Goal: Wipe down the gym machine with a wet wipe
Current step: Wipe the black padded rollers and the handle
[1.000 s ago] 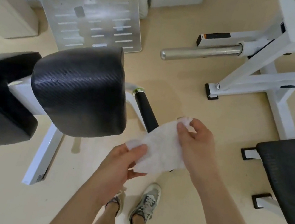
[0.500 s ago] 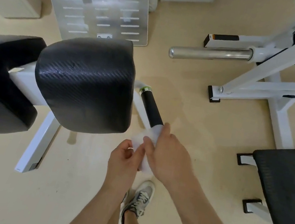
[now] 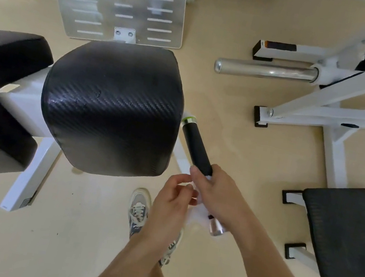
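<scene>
Head view: right hand (image 3: 219, 198) is clenching the wet wipe (image 3: 197, 216) around the black handle grip (image 3: 196, 145), at 5 o'clock of the black seat pad (image 3: 111, 106). Left hand (image 3: 172, 205) is pinching the wipe's edge, at the right hand's 9 o'clock.

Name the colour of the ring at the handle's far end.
Lime green ring, head view.

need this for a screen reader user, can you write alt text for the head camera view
A person's right hand wraps a white wet wipe round the near end of a gym machine's black handle, while the left hand pinches the wipe's edge. A black pad sits to the left, and a chrome bar on a white frame at upper right.
</scene>
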The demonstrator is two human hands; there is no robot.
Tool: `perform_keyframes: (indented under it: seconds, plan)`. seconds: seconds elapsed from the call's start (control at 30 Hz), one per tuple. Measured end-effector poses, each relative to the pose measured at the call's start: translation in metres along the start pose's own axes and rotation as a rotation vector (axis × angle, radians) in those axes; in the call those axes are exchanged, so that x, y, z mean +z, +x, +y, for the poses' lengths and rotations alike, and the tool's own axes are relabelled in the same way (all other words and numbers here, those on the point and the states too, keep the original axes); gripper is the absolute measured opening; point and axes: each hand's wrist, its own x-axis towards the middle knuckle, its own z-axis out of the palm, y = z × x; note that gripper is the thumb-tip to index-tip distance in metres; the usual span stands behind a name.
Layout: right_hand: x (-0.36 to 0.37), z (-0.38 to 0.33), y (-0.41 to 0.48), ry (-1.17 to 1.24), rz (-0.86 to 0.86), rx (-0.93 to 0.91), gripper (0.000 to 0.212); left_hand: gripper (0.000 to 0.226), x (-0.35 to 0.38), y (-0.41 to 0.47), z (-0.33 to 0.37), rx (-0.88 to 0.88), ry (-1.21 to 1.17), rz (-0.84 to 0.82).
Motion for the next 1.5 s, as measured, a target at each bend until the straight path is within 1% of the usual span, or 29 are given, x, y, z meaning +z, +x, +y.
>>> perform_keyframes:
  seconds: [0.07, 0.1, 0.13, 0.2, 0.27, 0.3, 0.37, 0.47, 0.53, 0.57, 0.6, 0.63, 0.7, 0.73, 0.77, 0.8, 0.87, 0.93, 1.0, 1.03, 1.07, 1.1, 1.17, 1.2, 1.23, 1.27, 1.37, 1.43, 1.5]
  plan:
    - [-0.010, -0.001, 0.000, 0.357, -0.119, 0.095, 0.038, 0.019, 0.007, 0.001, 0.002, -0.039, -0.036, -0.094]
    - [-0.016, 0.001, -0.002, 0.473, -0.160, 0.137, 0.040, 0.021, 0.010, 0.002, 0.001, -0.085, -0.080, -0.122]
    - [-0.022, 0.006, -0.005, 0.512, -0.192, 0.154, 0.043, 0.023, 0.011, 0.001, 0.001, -0.146, -0.113, -0.145]
    - [-0.031, 0.019, -0.011, 0.437, -0.269, 0.142, 0.046, 0.019, 0.008, 0.001, 0.002, -0.213, -0.118, -0.142]
    - [-0.038, 0.027, -0.017, 0.302, -0.277, 0.121, 0.049, 0.014, 0.003, 0.002, 0.002, -0.118, 0.011, -0.044]
    - [-0.039, 0.029, -0.018, 0.226, -0.225, 0.097, 0.049, 0.013, 0.001, 0.002, 0.003, -0.056, 0.081, 0.024]
    - [-0.036, 0.029, -0.018, 0.061, -0.054, 0.023, 0.045, 0.007, 0.002, 0.000, 0.006, 0.016, 0.097, 0.119]
    - [-0.024, 0.028, -0.013, -0.063, 0.227, -0.099, 0.031, 0.004, 0.009, 0.004, 0.006, 0.022, 0.018, 0.140]
    - [-0.015, 0.028, -0.007, -0.075, 0.315, -0.167, 0.029, 0.008, 0.012, 0.011, 0.001, 0.010, 0.015, 0.189]
    - [-0.013, 0.027, -0.003, -0.042, 0.307, -0.164, 0.029, 0.010, 0.013, 0.012, 0.000, 0.018, 0.038, 0.216]
    - [-0.014, 0.027, -0.001, 0.014, 0.257, -0.128, 0.029, 0.013, 0.015, 0.012, -0.001, 0.054, 0.093, 0.240]
    - [-0.017, 0.026, 0.001, 0.088, 0.159, -0.069, 0.032, 0.017, 0.017, 0.011, -0.001, 0.113, 0.172, 0.254]
    - [-0.030, 0.027, 0.002, 0.300, -0.193, 0.063, 0.047, 0.023, 0.021, 0.003, 0.004, 0.235, 0.318, 0.248]
    - [-0.037, 0.029, 0.000, 0.431, -0.364, 0.105, 0.051, 0.024, 0.023, -0.001, 0.009, 0.272, 0.335, 0.237]
    - [-0.042, 0.030, -0.001, 0.546, -0.468, 0.120, 0.051, 0.024, 0.024, -0.003, 0.015, 0.286, 0.299, 0.237]
    - [-0.046, 0.030, 0.001, 0.609, -0.506, 0.110, 0.049, 0.020, 0.026, -0.004, 0.022, 0.279, 0.226, 0.268]
    - [-0.045, 0.029, 0.008, 0.541, -0.432, 0.050, 0.041, 0.011, 0.026, 0.000, 0.028, 0.237, 0.095, 0.394]
    - [-0.038, 0.024, 0.016, 0.368, -0.202, -0.034, 0.025, 0.007, 0.024, 0.002, 0.028, 0.227, 0.101, 0.494]
    - [-0.035, 0.021, 0.021, 0.229, 0.149, -0.170, 0.007, 0.007, 0.019, 0.003, 0.021, 0.236, 0.271, 0.511]
    - [-0.035, 0.018, 0.021, 0.130, 0.298, -0.250, 0.009, 0.006, 0.017, 0.001, 0.017, 0.231, 0.380, 0.489]
    - [-0.034, 0.015, 0.021, 0.071, 0.362, -0.307, 0.013, 0.009, 0.017, 0.000, 0.014, 0.221, 0.478, 0.465]
    - [-0.031, 0.011, 0.020, 0.048, 0.322, -0.307, 0.019, 0.019, 0.016, -0.002, 0.012, 0.225, 0.575, 0.470]
    - [-0.022, 0.003, 0.015, 0.042, 0.040, -0.168, 0.044, 0.039, 0.016, -0.004, 0.008, 0.360, 0.736, 0.509]
    - [-0.014, 0.000, 0.013, 0.029, -0.092, -0.100, 0.052, 0.042, 0.017, -0.006, 0.006, 0.437, 0.781, 0.499]
    - [-0.008, -0.001, 0.011, 0.012, -0.150, -0.075, 0.054, 0.041, 0.020, -0.009, 0.004, 0.472, 0.783, 0.470]
    - [-0.004, -0.002, 0.012, 0.003, -0.131, -0.097, 0.052, 0.042, 0.022, -0.010, 0.006, 0.442, 0.718, 0.411]
    - [0.001, -0.003, 0.019, 0.000, 0.011, -0.178, 0.043, 0.044, 0.034, -0.008, 0.008, 0.208, 0.421, 0.288]
    - [0.000, -0.005, 0.026, -0.015, 0.070, -0.201, 0.036, 0.044, 0.042, -0.002, 0.013, 0.165, 0.317, 0.292]
    - [-0.006, -0.008, 0.037, 0.044, 0.085, -0.141, 0.042, 0.038, 0.046, 0.004, 0.022, 0.123, 0.201, 0.333]
